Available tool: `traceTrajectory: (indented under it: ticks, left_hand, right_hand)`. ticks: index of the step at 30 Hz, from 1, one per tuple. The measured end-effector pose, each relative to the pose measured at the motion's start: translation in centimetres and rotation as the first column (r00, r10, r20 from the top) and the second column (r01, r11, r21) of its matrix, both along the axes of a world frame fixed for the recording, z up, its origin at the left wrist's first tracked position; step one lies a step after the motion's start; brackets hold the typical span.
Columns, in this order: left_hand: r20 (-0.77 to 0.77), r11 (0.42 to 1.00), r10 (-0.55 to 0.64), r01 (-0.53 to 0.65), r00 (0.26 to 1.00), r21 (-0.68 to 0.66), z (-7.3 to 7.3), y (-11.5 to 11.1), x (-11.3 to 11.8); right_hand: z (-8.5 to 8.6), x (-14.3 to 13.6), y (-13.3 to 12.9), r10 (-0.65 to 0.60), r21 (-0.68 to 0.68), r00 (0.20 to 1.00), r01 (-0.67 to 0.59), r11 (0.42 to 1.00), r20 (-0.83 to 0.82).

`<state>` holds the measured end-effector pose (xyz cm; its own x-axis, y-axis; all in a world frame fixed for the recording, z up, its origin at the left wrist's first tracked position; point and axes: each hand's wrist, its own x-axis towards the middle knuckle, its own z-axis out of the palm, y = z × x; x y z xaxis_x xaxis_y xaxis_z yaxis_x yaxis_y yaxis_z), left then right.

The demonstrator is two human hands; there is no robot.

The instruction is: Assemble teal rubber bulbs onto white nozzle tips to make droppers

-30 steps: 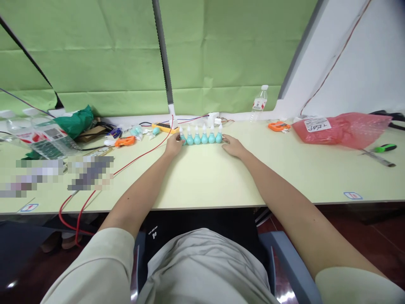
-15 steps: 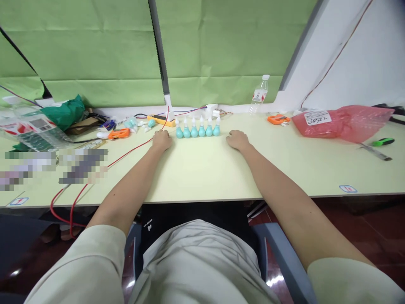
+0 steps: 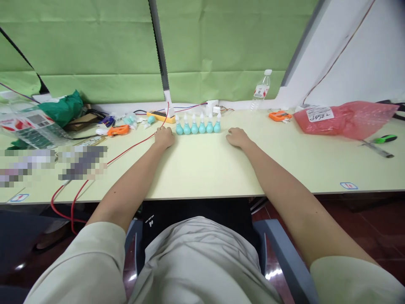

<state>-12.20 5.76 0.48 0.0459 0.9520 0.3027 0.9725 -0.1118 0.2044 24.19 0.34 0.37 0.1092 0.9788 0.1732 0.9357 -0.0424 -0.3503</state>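
A row of several turquoise squeeze bulbs (image 3: 198, 127) with white pointed tips stands upright at the back middle of the table. My left hand (image 3: 164, 137) rests on the tabletop just left of the row, apart from it. Its fingers are loosely bent with nothing visible in them, and a thin red cable (image 3: 134, 148) passes beside it. To the right of the bulbs lies my right hand (image 3: 238, 137), fingers loosely bent and a little apart from the thumb, holding nothing I can see.
Behind are a yellow multimeter (image 3: 160, 117) and a clear bottle (image 3: 261, 90). An orange tool (image 3: 279, 115), a red plastic bag (image 3: 341, 120) and a green-handled screwdriver (image 3: 384, 139) lie right. Left are a large bottle pack (image 3: 34, 126), a green bag (image 3: 65, 109) and an orange-white tool (image 3: 117, 130).
The view has tilted slightly, so the table sits a little higher. My left hand has shifted slightly right; my right hand and the bulbs look the same.
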Motion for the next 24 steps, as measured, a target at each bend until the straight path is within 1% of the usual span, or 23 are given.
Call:
traceTrajectory:
  ticks: [10,16,21,24]
  left_hand:
    - [0.017,1.0,-0.024,0.024,1.0,-0.015,0.0,-0.3,0.4]
    - [-0.038,1.0,-0.012,0.011,0.999,-0.014,0.2,-0.5,0.6]
    - [-0.129,0.998,0.003,-0.012,0.992,-0.066,0.6,-0.8,0.8]
    - [-0.157,0.997,0.011,-0.023,0.988,-0.075,0.6,-0.8,0.8]
  right_hand:
    - [0.3,-0.2,-0.4,0.04,-0.033,0.999,-0.039,0.999,0.03]
    - [0.7,-0.4,-0.6,0.032,-0.057,0.999,-0.03,0.998,0.043]
    - [1.0,-0.5,-1.0,0.028,-0.068,0.998,-0.024,0.997,0.056]
    - [1.1,-0.5,-1.1,0.023,-0.069,0.998,-0.019,0.997,0.056]
